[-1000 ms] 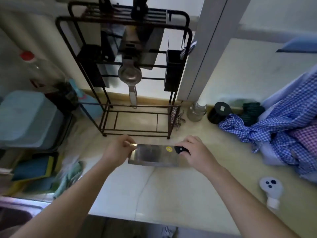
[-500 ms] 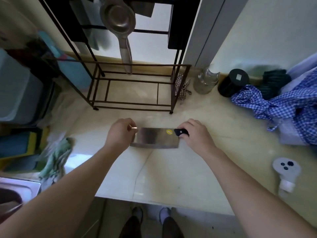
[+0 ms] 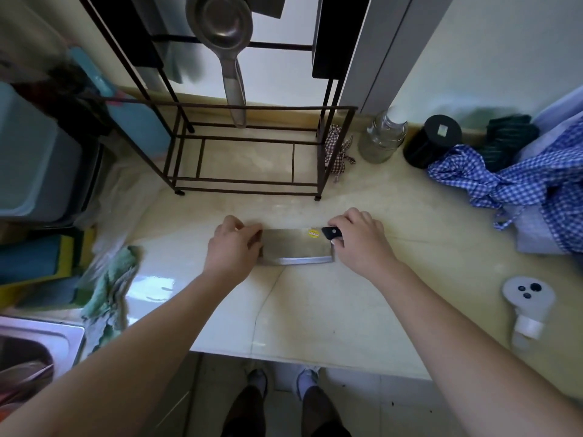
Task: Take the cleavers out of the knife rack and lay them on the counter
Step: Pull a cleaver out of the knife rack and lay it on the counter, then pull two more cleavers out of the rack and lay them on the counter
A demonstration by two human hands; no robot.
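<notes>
The black handle (image 3: 331,233) is being clamped by the right hand's (image 3: 362,244) fingers (image 3: 339,224), while the far end of the cleaver (image 3: 296,247) is being pinched by the left hand (image 3: 233,250). The blade is being held flat on the pale surface (image 3: 315,310), just in front of the rack (image 3: 252,159).

The cleaver (image 3: 296,246) lies flat on the counter (image 3: 315,310), in front of the knife rack (image 3: 252,159); the left hand (image 3: 233,247) is at its left end, the right hand (image 3: 362,241) at the handle on its right; a ladle (image 3: 225,42) hangs in the rack; right of the rack, along the wall, stand a jar (image 3: 381,137) and a canister (image 3: 432,140); a cloth (image 3: 520,184) lies further right; a rag (image 3: 110,279) lies left, near the sink (image 3: 41,335).
</notes>
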